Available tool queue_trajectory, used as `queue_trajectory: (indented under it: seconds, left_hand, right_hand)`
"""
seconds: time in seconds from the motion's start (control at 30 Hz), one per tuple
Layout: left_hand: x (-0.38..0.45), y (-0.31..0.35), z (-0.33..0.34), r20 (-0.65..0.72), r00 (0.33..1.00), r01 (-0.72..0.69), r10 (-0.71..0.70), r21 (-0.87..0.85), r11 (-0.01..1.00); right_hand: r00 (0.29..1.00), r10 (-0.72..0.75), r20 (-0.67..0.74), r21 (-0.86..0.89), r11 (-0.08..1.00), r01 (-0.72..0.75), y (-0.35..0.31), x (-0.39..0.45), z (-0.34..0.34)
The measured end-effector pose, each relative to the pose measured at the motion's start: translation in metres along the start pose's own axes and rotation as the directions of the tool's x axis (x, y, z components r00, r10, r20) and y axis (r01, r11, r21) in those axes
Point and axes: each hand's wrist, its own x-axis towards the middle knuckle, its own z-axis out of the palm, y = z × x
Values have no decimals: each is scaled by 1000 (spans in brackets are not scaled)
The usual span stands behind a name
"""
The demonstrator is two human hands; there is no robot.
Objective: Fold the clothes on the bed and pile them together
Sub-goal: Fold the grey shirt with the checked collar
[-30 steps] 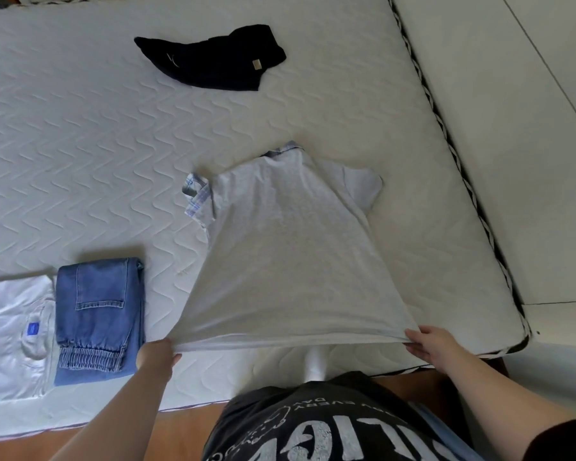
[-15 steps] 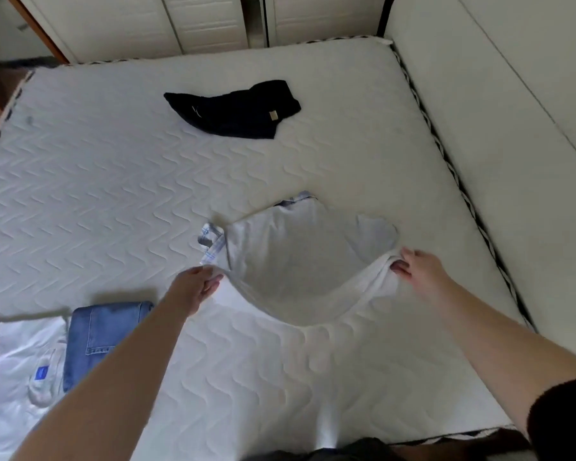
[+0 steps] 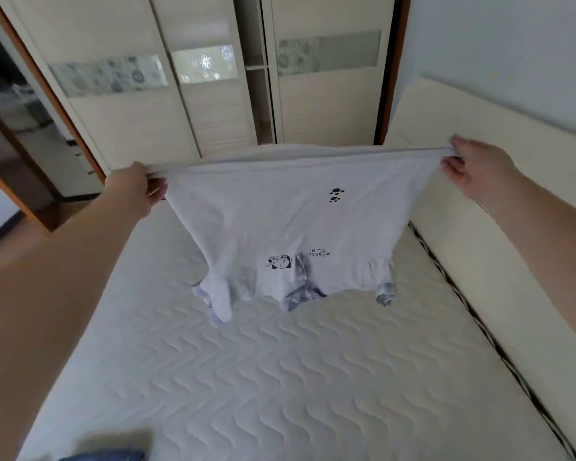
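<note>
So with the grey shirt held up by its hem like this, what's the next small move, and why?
Probably lower it flat onto the mattress. The left hand and right hand pinch the hem corners of the grey shirt, which hangs print side toward the camera, collar and sleeves touching the bed, so it isn't spread for folding.

thin matt cloth shirt (image 3: 290, 221); quilted matt mattress (image 3: 280, 377); glossy wardrobe doors (image 3: 140, 104).
</note>
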Motion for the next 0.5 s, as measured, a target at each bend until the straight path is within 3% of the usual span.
queue_trajectory:
  seconds: [0.13, 0.3, 0.5]
  left_hand:
    - [-12, -15, -19, 24, 1000, -8, 5, 130, 992]
    - [-52, -127, -79, 5, 986, 160, -168, 284, 945]
    - [-120, -310, -176, -65, 933, 348, -353, 399, 848]
  right_hand:
    - [1000, 10, -29, -49, 999, -11, 7, -11, -20]
    - [982, 190, -16, -213, 959, -189, 97, -38, -79]
    - [814, 554, -176, -330, 745, -579, 261, -107, -182]
